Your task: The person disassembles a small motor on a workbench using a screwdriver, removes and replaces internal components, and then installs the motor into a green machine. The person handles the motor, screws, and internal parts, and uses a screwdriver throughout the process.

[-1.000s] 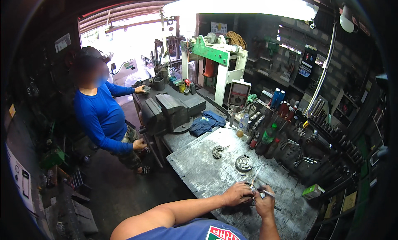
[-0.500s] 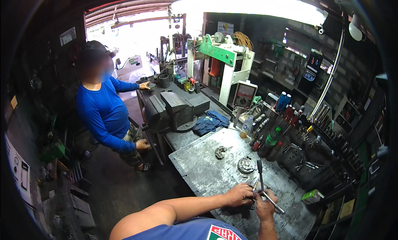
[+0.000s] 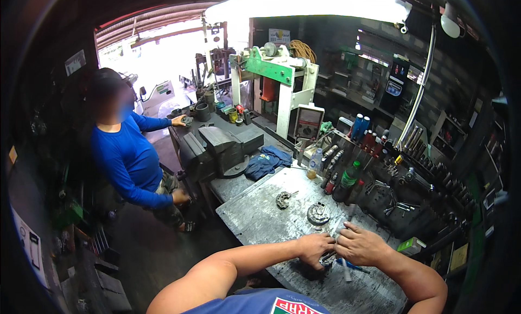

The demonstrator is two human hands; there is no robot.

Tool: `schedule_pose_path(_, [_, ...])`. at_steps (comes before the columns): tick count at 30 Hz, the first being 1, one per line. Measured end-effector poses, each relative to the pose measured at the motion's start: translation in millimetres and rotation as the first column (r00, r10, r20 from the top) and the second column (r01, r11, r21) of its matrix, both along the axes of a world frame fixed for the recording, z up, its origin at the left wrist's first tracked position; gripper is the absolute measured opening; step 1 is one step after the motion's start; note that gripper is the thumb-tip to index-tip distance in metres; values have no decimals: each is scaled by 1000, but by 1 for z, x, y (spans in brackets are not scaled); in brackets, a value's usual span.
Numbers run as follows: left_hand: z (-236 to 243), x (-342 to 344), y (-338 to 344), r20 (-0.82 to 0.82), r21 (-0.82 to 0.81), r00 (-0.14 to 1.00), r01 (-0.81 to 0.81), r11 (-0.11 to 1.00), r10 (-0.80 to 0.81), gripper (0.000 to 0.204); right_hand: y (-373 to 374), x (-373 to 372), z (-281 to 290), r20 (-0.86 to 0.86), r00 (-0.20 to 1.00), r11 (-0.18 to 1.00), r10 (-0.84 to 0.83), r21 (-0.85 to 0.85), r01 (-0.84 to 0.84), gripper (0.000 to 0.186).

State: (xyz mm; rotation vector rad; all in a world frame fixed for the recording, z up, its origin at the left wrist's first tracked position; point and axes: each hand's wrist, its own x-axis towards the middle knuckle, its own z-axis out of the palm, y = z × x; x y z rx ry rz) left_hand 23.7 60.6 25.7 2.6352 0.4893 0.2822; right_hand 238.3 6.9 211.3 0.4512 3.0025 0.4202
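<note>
Above the metal-topped bench (image 3: 255,216), my left hand (image 3: 316,250) is closed over a small dark metal part (image 3: 328,258), which its fingers mostly cover. Right beside it, my right hand (image 3: 359,245) has its fingers curled round a metal rod (image 3: 347,271), smeared by motion; its lower end shows below the hand. A thin blue tool (image 3: 354,267) lies under the right wrist. Just beyond my hands rests a round metal part (image 3: 318,213) with small pieces on it. Farther left is a smaller ring-shaped part (image 3: 283,200).
A co-worker in a blue shirt (image 3: 127,156) stands left, by a big bench vise (image 3: 222,151). A blue cloth (image 3: 267,162) lies near it. Bottles (image 3: 315,165) and a tool rack (image 3: 374,143) line the right side. A small green box (image 3: 411,245) sits at the right edge.
My right forearm has swung out to the right and its hand has turned over, palm down. The rod has turned with it. The whole view has shifted slightly.
</note>
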Motion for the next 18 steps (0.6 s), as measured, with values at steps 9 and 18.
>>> schedule_pose_path(9, [-5, 16, -53, 5, -14, 839, -545, 839, 545, 95, -4, -1, 7, 154, 651, 541, -743, -434, 721, 42])
schedule_pose_path(18, [-45, 3, -37, 467, 106, 877, -186, 977, 116, 36, -8, -29, 10, 263, 627, 402, -733, -577, 711, 45])
